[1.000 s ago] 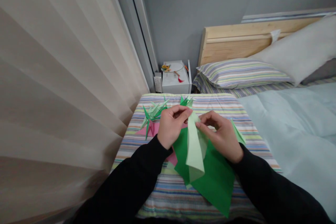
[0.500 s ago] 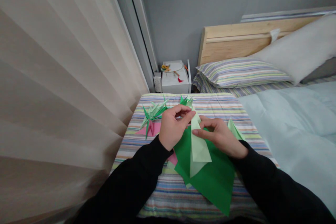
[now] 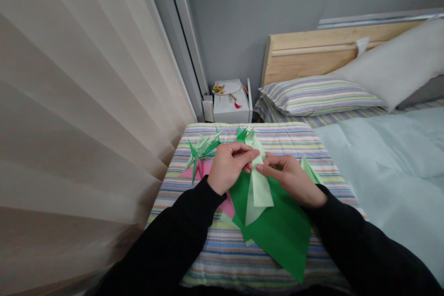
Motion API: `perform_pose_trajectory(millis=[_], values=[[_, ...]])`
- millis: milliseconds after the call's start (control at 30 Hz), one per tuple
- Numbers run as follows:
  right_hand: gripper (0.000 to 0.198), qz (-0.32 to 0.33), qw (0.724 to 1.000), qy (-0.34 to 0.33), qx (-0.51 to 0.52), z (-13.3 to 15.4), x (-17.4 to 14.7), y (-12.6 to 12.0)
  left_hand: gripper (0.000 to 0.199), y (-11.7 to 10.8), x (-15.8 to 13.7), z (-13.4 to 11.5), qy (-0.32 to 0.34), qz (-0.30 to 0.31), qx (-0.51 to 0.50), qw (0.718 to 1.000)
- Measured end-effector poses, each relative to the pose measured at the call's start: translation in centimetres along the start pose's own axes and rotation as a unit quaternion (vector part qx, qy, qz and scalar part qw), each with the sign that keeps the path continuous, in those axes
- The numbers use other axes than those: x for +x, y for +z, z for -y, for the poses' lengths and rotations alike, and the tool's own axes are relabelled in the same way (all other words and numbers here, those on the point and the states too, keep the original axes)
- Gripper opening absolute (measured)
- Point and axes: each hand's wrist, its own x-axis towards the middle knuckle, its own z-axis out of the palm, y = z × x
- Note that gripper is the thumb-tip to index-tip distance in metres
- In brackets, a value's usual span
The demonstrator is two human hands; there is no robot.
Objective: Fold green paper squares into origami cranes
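Observation:
A folded pale green origami paper (image 3: 262,191) is held between both hands over a dark green sheet of paper (image 3: 286,229). My left hand (image 3: 229,164) pinches its left edge between thumb and fingers. From the other side, my right hand (image 3: 289,175) grips it, thumb on the front face. The paper's lower end hangs loose in two flaps, and its upper tip points away from me. Pink paper (image 3: 227,206) shows partly under the green sheet and my left wrist.
Folded green origami pieces (image 3: 204,148) lie at the far left of the striped cloth (image 3: 222,259), with others beyond my hands. A light green folded piece (image 3: 310,171) is by my right wrist. Left hangs a curtain (image 3: 86,125); right is a bed (image 3: 391,148).
The pale green paper has shifted slightly up and left, and its lower flaps have swung left. My right thumb has moved up along it, closer to my left fingers.

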Motion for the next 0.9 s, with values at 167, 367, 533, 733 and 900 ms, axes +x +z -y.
perform_pose_trajectory(millis=[167, 367, 533, 733, 900], values=[[0.035, 0.014, 0.999, 0.004, 0.039, 0.19, -0.04, 0.04, 0.027, -0.18, 0.06, 0.13, 0.019, 0.007, 0.008, 1.0], [0.036, 0.024, 0.995, 0.031, 0.089, 0.51, -0.22, -0.11, 0.025, -0.33, 0.05, 0.04, 0.026, 0.033, 0.023, 0.999], [0.032, 0.031, 0.991, 0.029, 0.125, 0.18, -0.24, -0.4, 0.029, -0.45, 0.08, -0.12, 0.021, 0.068, 0.02, 0.997], [0.024, 0.007, 0.995, 0.026, 0.097, -0.03, -0.09, -0.55, 0.025, -0.57, 0.01, -0.05, 0.015, 0.082, 0.018, 0.996], [0.017, -0.016, 0.996, -0.029, 0.087, 0.43, -0.08, -0.34, 0.02, -0.29, -0.23, -0.09, 0.01, 0.077, 0.006, 0.997]])
